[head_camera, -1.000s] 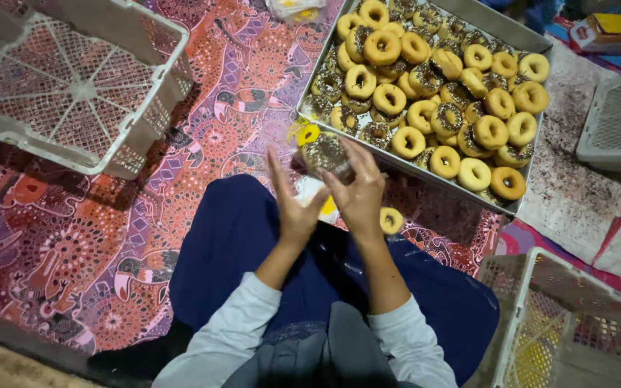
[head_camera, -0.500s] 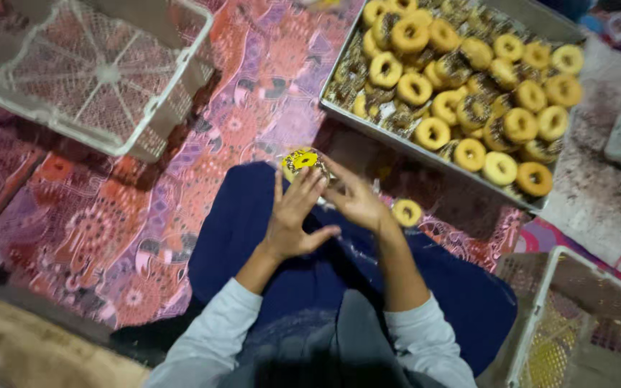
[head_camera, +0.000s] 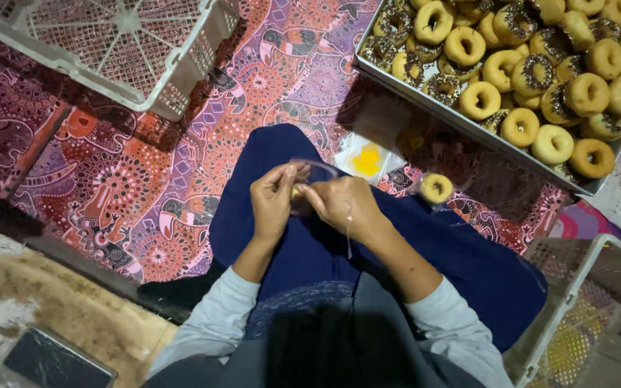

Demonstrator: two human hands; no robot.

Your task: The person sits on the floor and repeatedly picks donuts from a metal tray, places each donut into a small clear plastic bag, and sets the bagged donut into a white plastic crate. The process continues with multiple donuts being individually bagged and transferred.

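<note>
Both hands (head_camera: 310,201) pinch together on a clear bag (head_camera: 312,174), its contents seemingly hidden.

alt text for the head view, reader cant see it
A seated person's left hand and right hand pinch a clear plastic bag over their lap. A tray of doughnuts sits ahead, one loose doughnut beside their knee.

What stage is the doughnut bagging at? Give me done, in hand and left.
Done: one doughnut lies alone on the patterned mat by the knee, apparently in clear wrap. In hand: the left hand and right hand pinch a clear plastic bag at the lap; its contents are hard to make out. Left: the metal tray is full of doughnuts, and the white crate looks empty.
</note>
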